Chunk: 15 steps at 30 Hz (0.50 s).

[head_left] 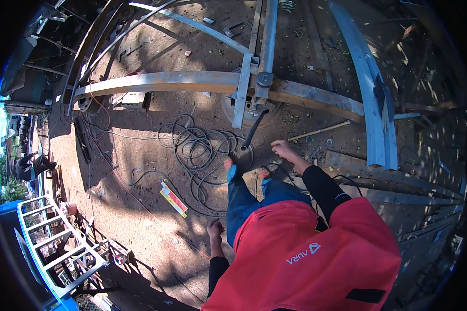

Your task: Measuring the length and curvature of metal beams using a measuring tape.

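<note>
My right hand (283, 149) is held out in front of me, its fingers curled in, with nothing visible in them. It is nearest to a dark vise handle (255, 129), apart from it. The vise (263, 85) is on a stand and a blue-grey metal bar lies over it. My left hand (215, 227) hangs low at my side, loosely closed, and no object shows in it. Beyond that hand a flat yellow and red packet (173, 199) lies on the dirt. Coils of black cable (194, 147) are spread before my feet.
A long rusty beam (181, 80) crosses ahead. Blue-grey steel lengths (371, 103) stand at the right, with flat bars (399, 197) below them. A white ladder-like frame (49, 236) is at lower left; another person (31, 166) crouches at far left. A thin wooden stick (319, 130) lies ahead.
</note>
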Each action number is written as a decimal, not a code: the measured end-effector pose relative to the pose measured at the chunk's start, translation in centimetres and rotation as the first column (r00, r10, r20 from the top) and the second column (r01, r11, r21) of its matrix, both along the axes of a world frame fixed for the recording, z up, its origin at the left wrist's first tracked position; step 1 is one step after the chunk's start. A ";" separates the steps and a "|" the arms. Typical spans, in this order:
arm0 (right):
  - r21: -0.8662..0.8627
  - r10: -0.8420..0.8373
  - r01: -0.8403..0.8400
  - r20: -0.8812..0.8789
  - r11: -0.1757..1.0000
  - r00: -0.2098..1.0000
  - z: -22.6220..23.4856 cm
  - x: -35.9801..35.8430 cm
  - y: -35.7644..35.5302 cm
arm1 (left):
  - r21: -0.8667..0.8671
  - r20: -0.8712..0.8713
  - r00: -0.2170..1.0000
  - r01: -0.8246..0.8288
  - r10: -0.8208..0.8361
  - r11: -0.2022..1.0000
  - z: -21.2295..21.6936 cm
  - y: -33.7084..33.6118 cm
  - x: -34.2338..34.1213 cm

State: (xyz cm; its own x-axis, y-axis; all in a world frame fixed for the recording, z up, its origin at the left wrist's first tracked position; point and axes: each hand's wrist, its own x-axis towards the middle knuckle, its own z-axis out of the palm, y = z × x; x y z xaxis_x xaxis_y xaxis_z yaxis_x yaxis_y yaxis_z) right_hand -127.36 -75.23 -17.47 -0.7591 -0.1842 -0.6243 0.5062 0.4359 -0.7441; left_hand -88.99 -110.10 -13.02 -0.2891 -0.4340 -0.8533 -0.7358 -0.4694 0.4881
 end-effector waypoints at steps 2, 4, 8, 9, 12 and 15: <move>0.055 -0.110 0.107 0.046 0.993 0.993 -0.2 0.0 1.5 | 0.016 -0.004 0.984 0.178 -0.178 0.984 -2.4 -1.4 -4.4; 0.148 -0.208 0.191 0.114 0.970 0.971 0.9 0.9 2.4 | 0.029 -0.012 0.944 0.329 -0.329 0.944 -3.5 -4.8 -8.1; 0.229 -0.391 0.336 0.271 0.914 0.879 0.7 6.0 5.7 | 0.129 0.009 0.896 0.439 -0.443 0.889 -4.5 -12.0 -16.2; 0.288 -0.385 0.301 0.306 0.909 0.871 1.5 6.9 5.2 | 0.117 -0.012 0.920 0.391 -0.392 0.913 -5.6 -14.4 -17.8; 0.373 -0.485 0.351 0.368 0.859 0.794 1.8 7.7 2.8 | 0.100 -0.048 0.937 0.349 -0.346 0.932 -6.8 -20.5 -24.5; 0.475 -0.139 0.071 0.109 0.877 0.984 0.6 6.7 0.6 | 0.000 -0.092 0.899 0.429 -0.428 0.903 -7.4 -24.5 -30.4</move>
State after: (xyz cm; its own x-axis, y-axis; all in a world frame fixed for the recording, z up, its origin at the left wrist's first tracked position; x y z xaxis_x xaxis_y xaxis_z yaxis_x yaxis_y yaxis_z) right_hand -120.63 -74.65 -16.82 -0.6598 0.2306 -0.7152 0.6492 0.6542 -0.3880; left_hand -119.41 -134.59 -20.42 -0.5173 -0.2344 -0.8231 -0.8227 -0.1286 0.5537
